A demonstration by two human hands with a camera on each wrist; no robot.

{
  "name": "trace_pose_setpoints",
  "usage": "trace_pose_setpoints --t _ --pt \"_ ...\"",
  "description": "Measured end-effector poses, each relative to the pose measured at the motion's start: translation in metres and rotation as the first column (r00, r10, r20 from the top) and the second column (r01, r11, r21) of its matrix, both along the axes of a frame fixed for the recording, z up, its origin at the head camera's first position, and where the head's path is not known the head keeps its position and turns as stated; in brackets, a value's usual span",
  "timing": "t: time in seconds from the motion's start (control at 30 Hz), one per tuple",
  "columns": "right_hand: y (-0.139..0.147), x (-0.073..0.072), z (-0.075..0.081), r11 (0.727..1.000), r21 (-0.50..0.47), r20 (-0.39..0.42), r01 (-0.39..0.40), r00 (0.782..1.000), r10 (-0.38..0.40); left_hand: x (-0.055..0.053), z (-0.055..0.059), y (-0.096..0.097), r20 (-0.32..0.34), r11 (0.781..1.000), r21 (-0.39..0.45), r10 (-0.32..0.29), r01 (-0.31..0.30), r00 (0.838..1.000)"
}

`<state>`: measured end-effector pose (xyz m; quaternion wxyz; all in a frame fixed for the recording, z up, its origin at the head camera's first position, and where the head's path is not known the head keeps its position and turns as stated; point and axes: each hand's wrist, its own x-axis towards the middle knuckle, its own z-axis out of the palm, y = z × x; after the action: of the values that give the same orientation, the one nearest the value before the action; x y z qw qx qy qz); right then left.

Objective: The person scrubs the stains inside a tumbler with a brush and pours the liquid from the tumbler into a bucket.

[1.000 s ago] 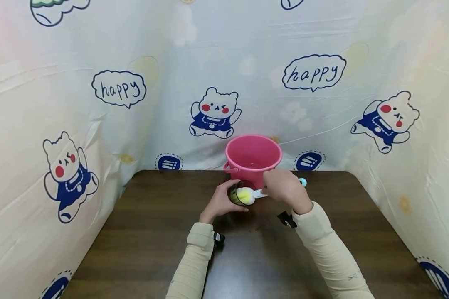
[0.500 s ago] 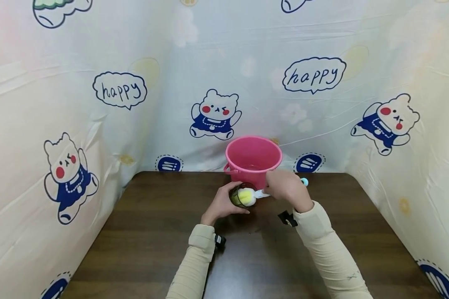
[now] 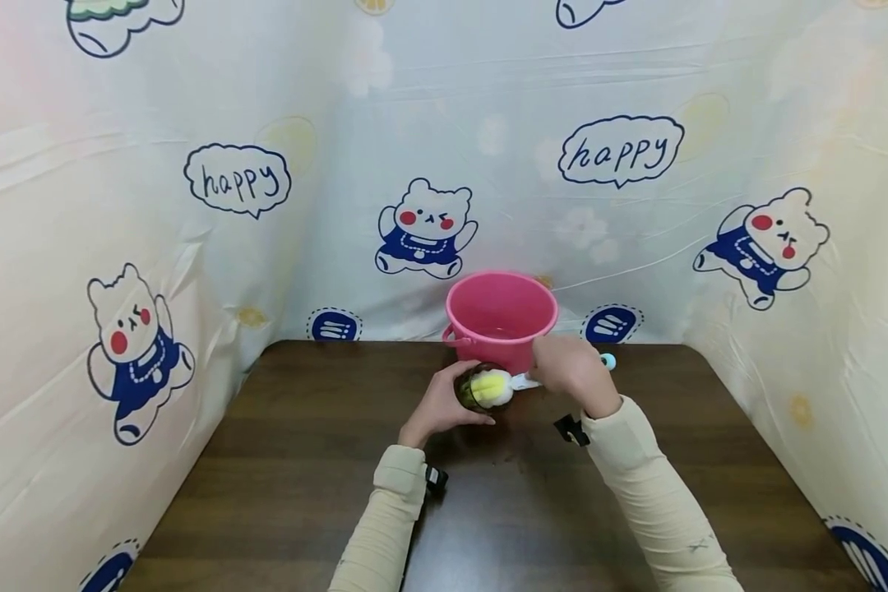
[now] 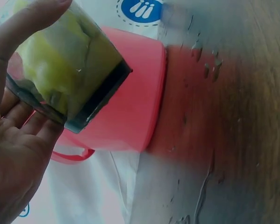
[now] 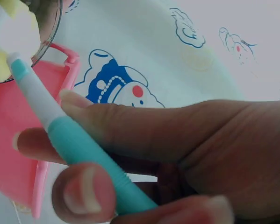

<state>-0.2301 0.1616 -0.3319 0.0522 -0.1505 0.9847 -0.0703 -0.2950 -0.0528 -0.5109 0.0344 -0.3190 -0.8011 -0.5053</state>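
My left hand [image 3: 444,399] grips a dark, see-through glass cup [image 4: 79,70] by its sides, tilted with its mouth toward the right. In the head view, the yellow and white sponge head [image 3: 492,388] of a cup brush sits in the cup's mouth. My right hand [image 3: 571,372] holds that brush by its handle [image 5: 83,144], white near the head and teal further down, with thumb and fingers curled round it. In the left wrist view, yellow sponge shows through the cup's wall. Both hands are above the table, just in front of the bucket.
A pink bucket [image 3: 501,308] with a side handle stands at the table's back edge. Water drops and streaks [image 4: 203,186] lie on the dark wooden table [image 3: 296,460]. A printed cloth [image 3: 326,230] hangs behind and along both sides.
The right hand and brush have shifted slightly right, and the sponge head sits a little further out toward the cup's mouth. The left hand keeps its grip on the cup.
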Motion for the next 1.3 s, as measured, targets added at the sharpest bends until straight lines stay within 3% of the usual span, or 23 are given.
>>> trace_pose_setpoints --t 0.33,0.57,0.83,1.07,1.17,1.3 --pt "-0.001 0.003 0.001 1.000 0.007 -0.043 -0.027 0.999 0.027 0.000 -0.002 0.002 0.021 1.000 0.002 0.004 -0.004 1.000" --pt "0.003 0.004 0.000 0.999 0.000 -0.008 -0.034 0.999 0.034 -0.003 -0.001 -0.002 -0.016 1.000 0.007 -0.001 0.001 1.000" --pt "-0.007 0.006 -0.007 0.995 0.095 -0.137 0.037 0.990 -0.024 -0.003 0.001 -0.005 -0.002 1.000 0.026 0.018 -0.018 1.000" --pt "-0.015 0.014 -0.004 0.985 0.171 -0.225 -0.006 0.973 0.045 0.000 0.001 -0.003 0.011 1.000 0.003 0.008 -0.008 1.000" --pt "-0.015 0.017 -0.003 0.989 0.145 -0.212 -0.027 0.975 0.057 0.000 0.000 -0.002 0.014 1.000 0.005 0.013 -0.013 1.000" --pt "-0.012 0.017 -0.001 0.997 0.074 -0.125 -0.014 0.992 0.023 -0.001 -0.001 -0.003 0.007 1.000 0.015 0.021 -0.021 1.000"
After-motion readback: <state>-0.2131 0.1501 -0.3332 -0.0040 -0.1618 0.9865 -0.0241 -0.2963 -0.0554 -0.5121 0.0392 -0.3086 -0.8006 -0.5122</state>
